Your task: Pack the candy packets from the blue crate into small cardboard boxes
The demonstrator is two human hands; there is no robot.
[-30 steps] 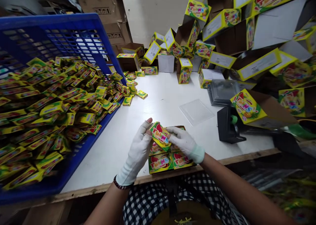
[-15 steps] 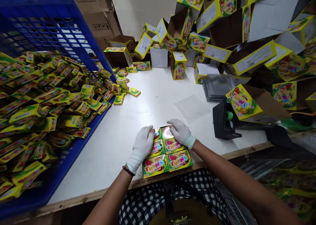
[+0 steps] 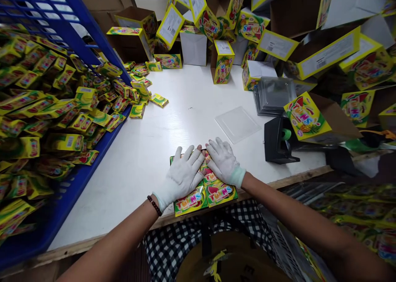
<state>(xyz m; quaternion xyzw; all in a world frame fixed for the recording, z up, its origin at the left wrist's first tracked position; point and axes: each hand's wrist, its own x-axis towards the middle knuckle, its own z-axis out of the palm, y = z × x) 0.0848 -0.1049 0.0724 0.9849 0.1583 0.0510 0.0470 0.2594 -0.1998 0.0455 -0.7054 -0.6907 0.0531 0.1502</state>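
The left hand [image 3: 182,172] and right hand [image 3: 225,162] rest over packs [image 3: 191,201] laid in a block at the near edge of the surface [image 3: 136,162], the left's fingers spread, the right's slightly parted; light, even pressure, I judge, best keeps the packs level and uncreased. At left, a crate [image 3: 85,178] heaped with loose packs [image 3: 69,142]; beyond, jumbled boxes [image 3: 194,47]; at right, a clear sheet [image 3: 237,124] and black holder [image 3: 272,139].

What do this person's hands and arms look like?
The left hand and right hand wear white fabric gloves, with some fingertips bare. The right glove has a mint-green cuff. A dark beaded bracelet circles the left wrist; the forearms are sleeveless.
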